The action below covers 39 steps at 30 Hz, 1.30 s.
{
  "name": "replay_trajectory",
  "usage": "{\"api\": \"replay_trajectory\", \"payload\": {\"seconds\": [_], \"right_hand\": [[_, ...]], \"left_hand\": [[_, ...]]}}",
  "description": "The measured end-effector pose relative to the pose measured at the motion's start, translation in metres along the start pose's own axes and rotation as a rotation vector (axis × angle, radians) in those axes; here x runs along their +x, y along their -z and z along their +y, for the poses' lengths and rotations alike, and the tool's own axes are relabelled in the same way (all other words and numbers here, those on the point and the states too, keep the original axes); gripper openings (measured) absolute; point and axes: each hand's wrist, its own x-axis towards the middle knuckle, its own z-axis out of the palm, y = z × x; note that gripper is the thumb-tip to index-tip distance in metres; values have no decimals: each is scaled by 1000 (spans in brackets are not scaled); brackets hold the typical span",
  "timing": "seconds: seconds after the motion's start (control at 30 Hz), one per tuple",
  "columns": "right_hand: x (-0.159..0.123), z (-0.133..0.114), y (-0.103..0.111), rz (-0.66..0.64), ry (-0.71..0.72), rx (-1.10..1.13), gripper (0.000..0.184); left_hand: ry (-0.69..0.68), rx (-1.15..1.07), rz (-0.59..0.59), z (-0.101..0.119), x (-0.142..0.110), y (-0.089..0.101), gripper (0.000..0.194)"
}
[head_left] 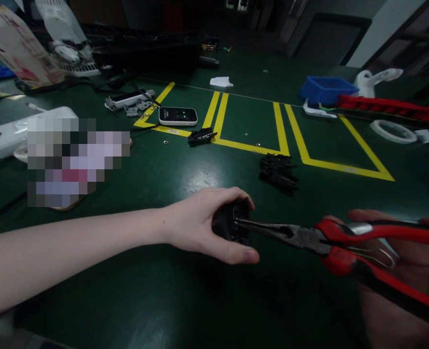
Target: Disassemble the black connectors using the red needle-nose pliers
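My left hand [203, 225] is closed round a small black plastic part [232, 220], thumb on the near side and fingers on the far side. In my right hand [403, 271], at the lower right, is a pair of needle-nose pliers [309, 237] with red and black handles. The pliers point left, and their narrow tips meet the face of the black part. Whether the tips grip anything there is too small to tell. Beyond my hands lie more black plastic parts [278, 170] in a small group, and another black piece [202, 136] sits farther left.
Yellow tape lines [251, 145] mark boxes on the green table [185, 300]. A white device with a black face [178, 116] lies behind. At left are a white power strip [4, 133] and a blurred-out object [80, 165]. A blue bin [327, 90] and tape roll [393, 131] stand right.
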Motion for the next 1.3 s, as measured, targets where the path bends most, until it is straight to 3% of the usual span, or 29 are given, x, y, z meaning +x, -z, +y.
{"api": "replay_trajectory", "payload": {"seconds": [0.1, 0.27, 0.47, 0.63, 0.77, 0.93, 1.17, 1.3], "right_hand": [[7, 0, -4, 55, 40, -49, 56], [19, 1, -9, 201, -70, -6, 48], [22, -7, -22, 237, -188, -10, 65], [21, -13, -29, 312, -324, -19, 77], [21, -9, -25, 258, -277, -24, 68], [20, -3, -20, 277, -321, -13, 75], [17, -1, -22, 212, -231, 43, 56], [20, 0, -17, 103, -226, 102, 51]], "left_hand": [[13, 7, 60, 3, -1, -4, 60], [-36, 65, 149, 5, -1, -7, 67], [-124, 50, 37, -2, 0, -1, 82], [-99, -79, 42, -6, -3, 0, 87], [-76, -162, -44, -6, -4, 3, 80], [-18, -175, -119, -2, -2, 11, 77], [35, -318, -283, -3, -2, 12, 76], [52, -358, -279, -3, -3, 10, 74]]}}
